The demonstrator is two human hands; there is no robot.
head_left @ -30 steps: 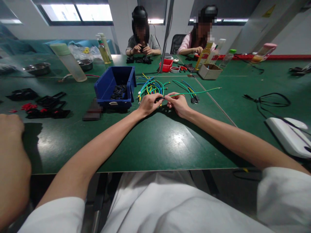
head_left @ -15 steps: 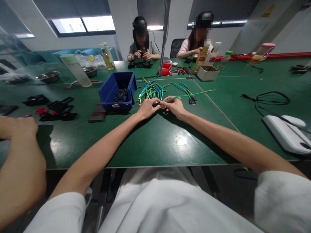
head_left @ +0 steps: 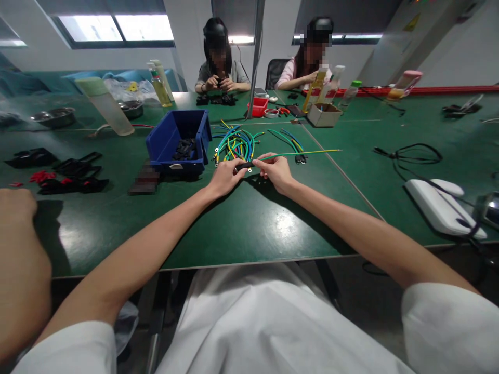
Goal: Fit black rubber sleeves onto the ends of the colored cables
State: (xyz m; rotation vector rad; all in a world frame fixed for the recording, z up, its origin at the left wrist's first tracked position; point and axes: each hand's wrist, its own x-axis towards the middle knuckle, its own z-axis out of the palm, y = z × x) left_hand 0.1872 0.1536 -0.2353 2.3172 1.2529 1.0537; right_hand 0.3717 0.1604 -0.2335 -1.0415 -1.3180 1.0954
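My left hand (head_left: pixel 223 179) is closed around a small black sleeve (head_left: pixel 245 165), which points right between my two hands. A green-and-yellow wire (head_left: pixel 304 152) is pinched in the fingers of my right hand (head_left: pixel 279 171), and its free end sticks out to the right. Whether the wire's other end sits inside the sleeve is hidden by my fingertips. Just beyond my hands lies a loose heap of green, yellow and blue wires (head_left: pixel 238 141) with metal ring ends. A smaller bunch of wires (head_left: pixel 291 140) with black ends rests behind my right hand.
A blue bin (head_left: pixel 177 165) of black pieces stands left of the heap. Black and red parts (head_left: pixel 74 174) lie farther left, near another person's arm (head_left: pixel 19 259). A white device (head_left: pixel 436 208) with cables is at right. Two people sit across the table (head_left: pixel 234 228).
More of the black sleeve now shows between my hands, and my fingertips are slightly farther apart. The whole view has shifted a little, with things sitting farther left.
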